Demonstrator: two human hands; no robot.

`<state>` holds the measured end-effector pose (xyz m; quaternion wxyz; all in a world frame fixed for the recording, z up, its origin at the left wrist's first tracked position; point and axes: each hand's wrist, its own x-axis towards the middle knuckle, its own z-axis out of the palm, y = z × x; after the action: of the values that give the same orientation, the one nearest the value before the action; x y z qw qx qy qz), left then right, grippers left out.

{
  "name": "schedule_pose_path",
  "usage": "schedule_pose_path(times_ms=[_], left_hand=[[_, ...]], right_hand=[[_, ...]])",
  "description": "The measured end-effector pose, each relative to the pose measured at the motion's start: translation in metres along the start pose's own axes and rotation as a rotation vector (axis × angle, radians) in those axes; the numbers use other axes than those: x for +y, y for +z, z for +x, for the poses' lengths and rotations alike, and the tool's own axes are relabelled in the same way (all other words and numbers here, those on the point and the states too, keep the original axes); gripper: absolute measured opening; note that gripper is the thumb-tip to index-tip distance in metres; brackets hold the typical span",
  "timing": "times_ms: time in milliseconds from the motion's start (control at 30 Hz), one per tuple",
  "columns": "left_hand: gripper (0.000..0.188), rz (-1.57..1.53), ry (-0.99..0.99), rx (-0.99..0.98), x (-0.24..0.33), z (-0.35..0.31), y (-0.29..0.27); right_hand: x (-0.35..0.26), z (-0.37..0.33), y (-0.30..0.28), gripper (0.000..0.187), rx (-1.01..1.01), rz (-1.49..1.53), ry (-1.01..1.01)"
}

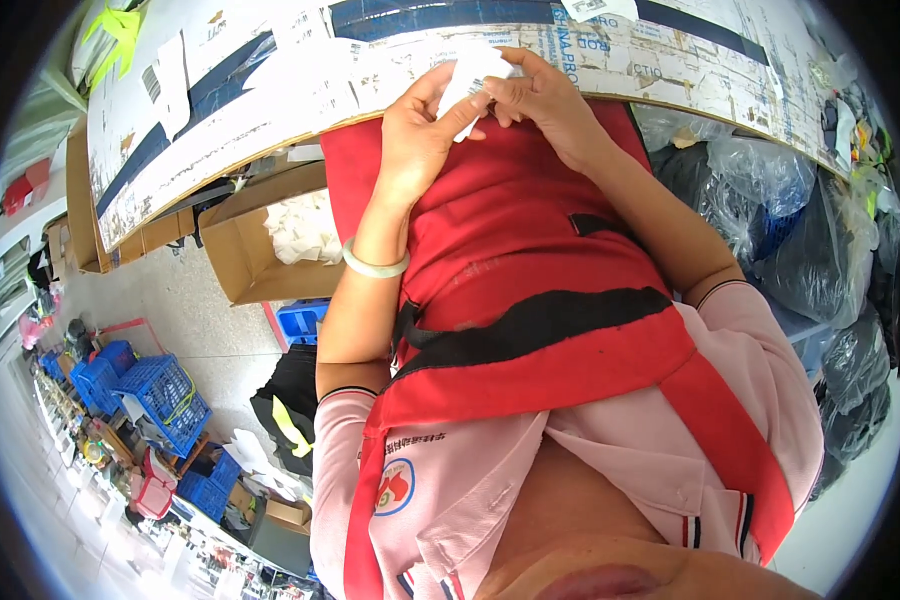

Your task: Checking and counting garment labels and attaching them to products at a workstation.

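Observation:
Both hands meet over the near edge of a worn, cardboard-covered table. Between them is a small white paper piece with faint print, perhaps folded labels. My left hand grips it from the left, thumb along its lower part. From the right, my right hand pinches the same paper between thumb and fingers. The fingers partly cover it, so whether it is one sheet or several cannot be made out. A white sheet lies on the table left of my hands.
A printed white slip lies on the table's left part. Below the table edge, an open cardboard box holds white scraps. Blue plastic crates stand on the floor at left. Filled plastic bags crowd the right side.

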<state>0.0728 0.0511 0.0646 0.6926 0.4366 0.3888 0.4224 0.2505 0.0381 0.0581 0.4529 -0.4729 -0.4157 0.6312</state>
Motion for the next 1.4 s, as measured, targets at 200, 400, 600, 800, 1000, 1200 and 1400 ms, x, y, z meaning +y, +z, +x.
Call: schedule_pose_path(times_ms=[200,400,600,800,1000,1200,1400], left_hand=[[0.042,0.025,0.023,-0.019,-0.005,-0.002,0.001],[0.059,0.594,0.24,0.026,0.003,0.013,-0.005],[0.062,0.694,0.263,0.035,0.008,0.022,-0.007],[0.056,1.046,0.544,0.06,0.003,0.041,-0.008],[0.056,0.981,0.573,0.031,-0.011,0.057,-0.006],[0.06,0.932,0.558,0.037,-0.01,0.054,-0.006],[0.068,0.957,0.55,0.031,-0.011,0.055,-0.005]], right_hand=[[0.005,0.006,-0.008,0.038,-0.117,0.074,0.075],[0.003,0.014,-0.019,0.036,-0.15,-0.038,-0.007],[-0.022,0.019,-0.036,0.042,-0.109,-0.096,-0.112],[-0.004,0.069,-0.082,0.025,0.051,0.32,-0.235],[0.026,0.092,-0.062,0.033,-0.145,0.494,-0.45],[0.015,0.08,-0.02,0.04,0.035,0.462,-0.227],[0.012,0.076,-0.014,0.04,0.152,0.494,-0.241]])
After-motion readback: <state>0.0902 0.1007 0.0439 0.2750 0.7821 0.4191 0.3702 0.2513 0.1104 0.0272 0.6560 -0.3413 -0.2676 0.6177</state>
